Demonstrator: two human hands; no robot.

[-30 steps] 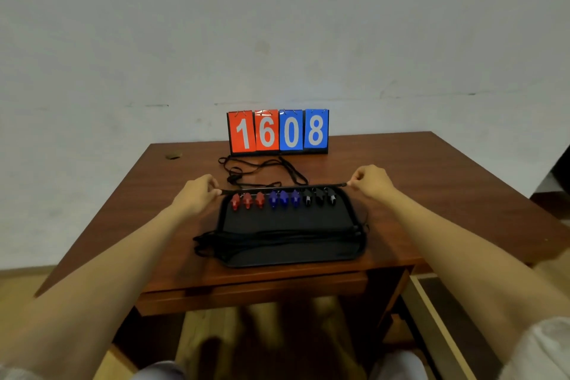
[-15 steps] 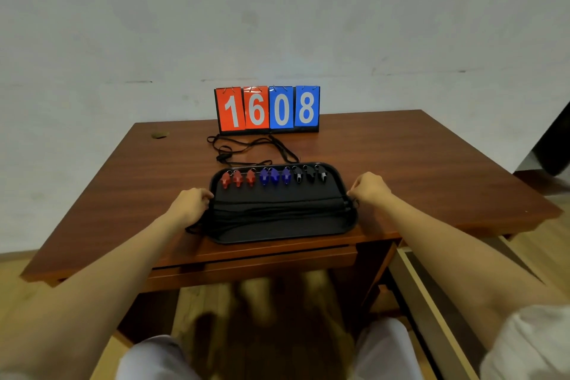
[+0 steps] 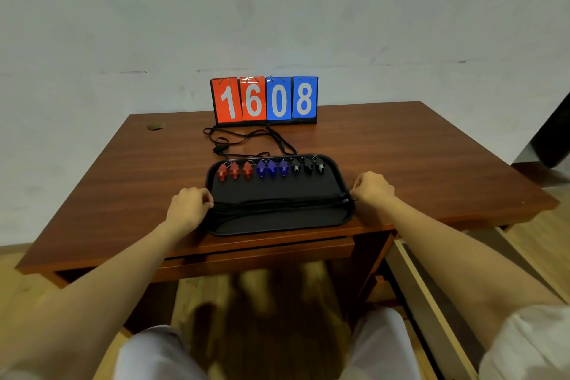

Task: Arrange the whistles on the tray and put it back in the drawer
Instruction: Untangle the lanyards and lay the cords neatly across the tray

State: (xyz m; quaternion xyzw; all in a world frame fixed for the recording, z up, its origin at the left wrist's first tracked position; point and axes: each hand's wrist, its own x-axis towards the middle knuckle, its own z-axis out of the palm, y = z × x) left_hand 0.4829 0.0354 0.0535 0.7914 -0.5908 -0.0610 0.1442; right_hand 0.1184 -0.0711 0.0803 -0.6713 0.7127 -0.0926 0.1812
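Brown table [image 3: 401,148] is holding the tray [image 3: 277,227] near its front edge, with nine whistles [image 3: 271,167] sitting in a neat row at its far side. I am seeing the left hand [image 3: 188,207] and right hand [image 3: 373,190] pinching the cords [image 3: 277,203] across the tray, fingers curled on them. I am guessing only putting the tray away is left.

The only signs that can be read are four white digits on the flip scoreboard [image 3: 264,100], which stands at the far edge of the table [image 3: 401,148]. From left to right they are 1 and 6 on two red cards, then 0 and 8 on two blue cards, together 1608.
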